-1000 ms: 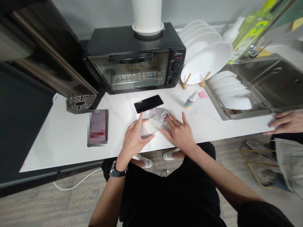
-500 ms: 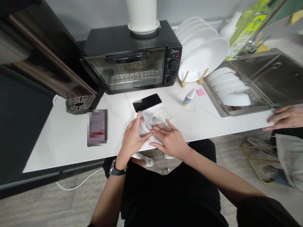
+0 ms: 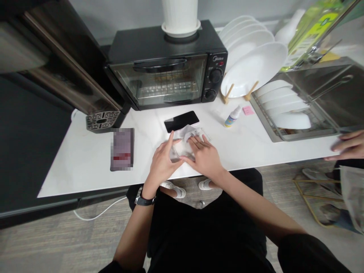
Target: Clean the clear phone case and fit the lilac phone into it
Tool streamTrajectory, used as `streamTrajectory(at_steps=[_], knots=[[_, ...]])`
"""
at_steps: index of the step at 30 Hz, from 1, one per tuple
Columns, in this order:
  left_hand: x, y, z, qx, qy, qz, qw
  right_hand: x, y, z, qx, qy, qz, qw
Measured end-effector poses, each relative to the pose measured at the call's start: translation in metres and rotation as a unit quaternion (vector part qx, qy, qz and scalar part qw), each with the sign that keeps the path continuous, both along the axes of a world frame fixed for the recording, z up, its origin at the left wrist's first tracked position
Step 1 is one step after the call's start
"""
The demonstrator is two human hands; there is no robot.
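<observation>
A clear phone case (image 3: 176,150) lies on the white counter in front of me. My left hand (image 3: 162,159) steadies its left end, thumb and index finger curved around the edge. Under the fingers of my right hand (image 3: 205,154), a thin grey cloth (image 3: 189,132) is bunched and pressed onto the case. The cloth and both hands hide much of the case, though its far right corner shows past my right fingers. Just beyond them lies a black-screened phone (image 3: 182,121). A small white spray bottle (image 3: 233,116) stands farther right.
A toaster oven (image 3: 167,64) stands at the back, beside racked white plates (image 3: 256,68). To the right, bowls (image 3: 284,104) sit in the sink (image 3: 267,125). Another person's hand (image 3: 351,145) rests at the counter edge. A blurred-out dark item (image 3: 123,149) lies left.
My right hand has moved the cloth slightly away from me along the case, and more of the case's left part shows. My left hand stays around that end. The whole view has shifted a little.
</observation>
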State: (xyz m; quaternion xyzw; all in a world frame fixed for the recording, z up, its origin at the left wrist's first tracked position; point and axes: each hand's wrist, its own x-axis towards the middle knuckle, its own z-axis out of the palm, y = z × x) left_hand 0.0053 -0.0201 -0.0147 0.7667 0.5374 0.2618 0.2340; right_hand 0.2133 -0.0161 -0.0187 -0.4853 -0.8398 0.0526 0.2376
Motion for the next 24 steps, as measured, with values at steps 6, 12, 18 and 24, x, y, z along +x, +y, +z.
streamTrajectory(at_steps=[6, 12, 18, 24], knots=[[-0.002, 0.0, -0.004, -0.006, 0.032, 0.021, 0.999, -0.02, -0.025, 0.01, -0.033, 0.043, 0.11, 0.992], [0.001, -0.001, -0.003, 0.012, 0.023, 0.006, 1.0, 0.018, -0.032, 0.014, -0.03, 0.008, 0.087, 0.996], [0.002, -0.002, 0.001, 0.009, 0.02, -0.001, 1.0, 0.047, -0.017, 0.011, -0.001, -0.045, -0.01, 0.999], [0.003, -0.001, 0.003, 0.009, 0.008, -0.002, 1.0, 0.034, 0.002, 0.004, -0.004, -0.034, -0.047, 0.998]])
